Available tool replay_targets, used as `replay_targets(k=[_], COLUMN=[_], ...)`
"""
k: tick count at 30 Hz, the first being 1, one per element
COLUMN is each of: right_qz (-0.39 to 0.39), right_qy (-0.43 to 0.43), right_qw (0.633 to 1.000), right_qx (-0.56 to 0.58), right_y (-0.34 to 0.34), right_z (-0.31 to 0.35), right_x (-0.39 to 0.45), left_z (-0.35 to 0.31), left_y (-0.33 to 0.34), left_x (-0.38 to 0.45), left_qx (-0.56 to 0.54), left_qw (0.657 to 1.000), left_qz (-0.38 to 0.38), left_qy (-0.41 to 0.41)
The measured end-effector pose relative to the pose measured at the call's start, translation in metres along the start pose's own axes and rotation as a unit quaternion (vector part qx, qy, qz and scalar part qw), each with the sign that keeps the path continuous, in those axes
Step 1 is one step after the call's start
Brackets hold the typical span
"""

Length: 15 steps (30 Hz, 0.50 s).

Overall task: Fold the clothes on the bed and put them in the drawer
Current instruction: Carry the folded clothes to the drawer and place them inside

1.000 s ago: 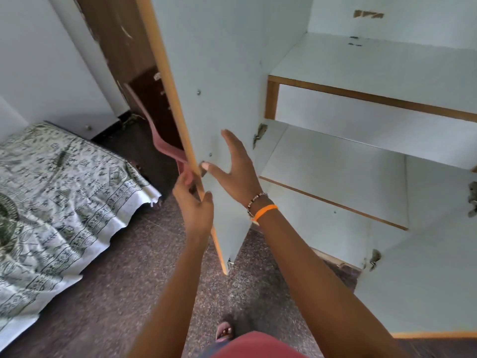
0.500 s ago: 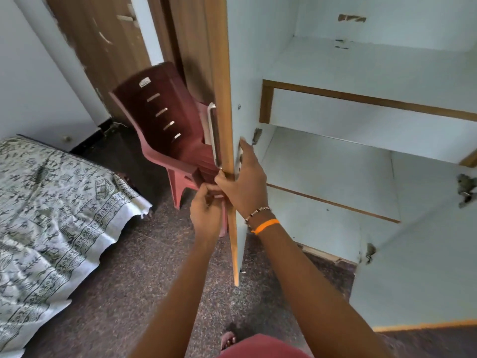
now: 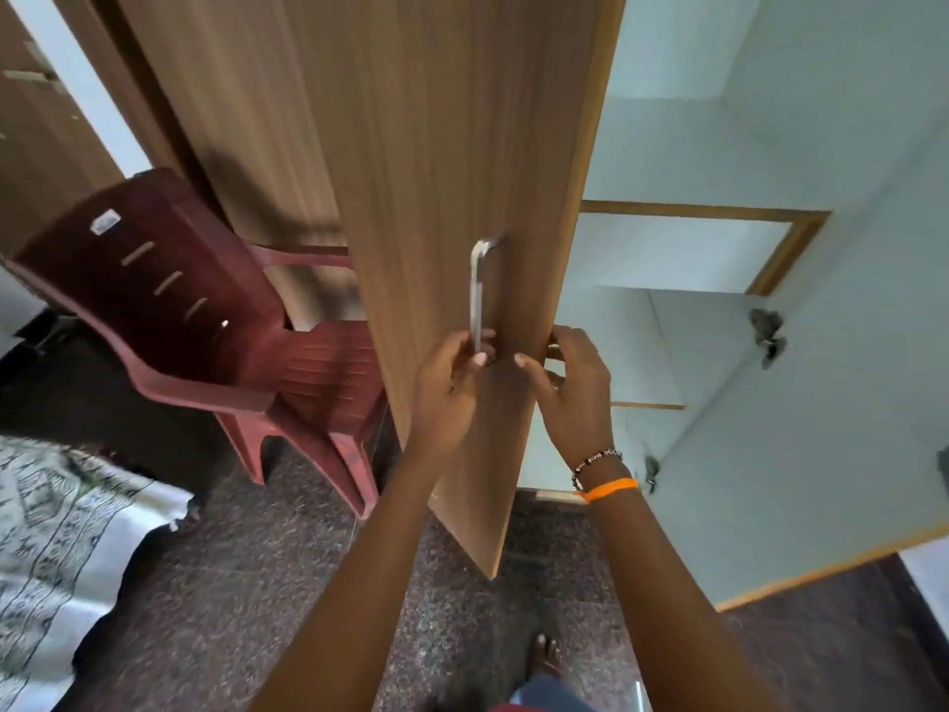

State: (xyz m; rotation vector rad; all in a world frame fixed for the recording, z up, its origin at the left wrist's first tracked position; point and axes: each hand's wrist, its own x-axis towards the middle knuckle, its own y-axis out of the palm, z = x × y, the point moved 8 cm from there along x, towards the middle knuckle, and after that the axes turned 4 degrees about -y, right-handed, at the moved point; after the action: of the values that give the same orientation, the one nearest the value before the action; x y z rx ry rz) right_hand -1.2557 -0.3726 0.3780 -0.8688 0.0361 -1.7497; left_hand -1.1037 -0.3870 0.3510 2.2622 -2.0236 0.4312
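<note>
Head view, left hand (image 3: 449,385) clamped on door handle (image 3: 478,295), right hand (image 3: 575,390) gripping door (image 3: 436,172) edge

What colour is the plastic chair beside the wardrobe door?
Dark maroon-red chair, clearest in the head view.

Single view only, head-worn, wide-angle. Looks forward and steeply down from standing height, along both forearms. Very near to the wooden wardrobe door (image 3: 452,146), filling the upper centre, with its metal handle (image 3: 477,295) close ahead. Left hand (image 3: 452,382) and right hand (image 3: 570,388) at mid-frame, at arm's length. Open wardrobe shelves (image 3: 683,254) to the right; red plastic chair (image 3: 169,310) to the left; corner of the bed (image 3: 56,531) at lower left. Speckled floor (image 3: 246,583) directly below, with a foot (image 3: 544,655) at the bottom edge. Straight lines bowed toward the frame edges. No second view for overlap.
</note>
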Motion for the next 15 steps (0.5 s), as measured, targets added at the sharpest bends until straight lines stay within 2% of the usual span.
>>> replay_targets(k=[2,6,15], right_qz=[-0.015,-0.027,0.016], right_qy=[0.016,0.061,0.034], right_qw=[1.0,0.998,0.996], right_qx=[-0.014,-0.014,-0.083], right_y=[-0.007,-0.023,-0.015], right_z=[-0.014,-0.054,-0.114], right_x=[0.013,0.059,0.147], left_z=[-0.001,-0.004,-0.002], left_y=[0.015,0.057,0.11], left_x=[0.012,0.05,0.117], left_qx=[0.01,0.052,0.129], left_qw=[1.0,0.998,0.991], left_qz=[0.03,0.036,-0.035], left_qy=[0.002,0.01,0.031])
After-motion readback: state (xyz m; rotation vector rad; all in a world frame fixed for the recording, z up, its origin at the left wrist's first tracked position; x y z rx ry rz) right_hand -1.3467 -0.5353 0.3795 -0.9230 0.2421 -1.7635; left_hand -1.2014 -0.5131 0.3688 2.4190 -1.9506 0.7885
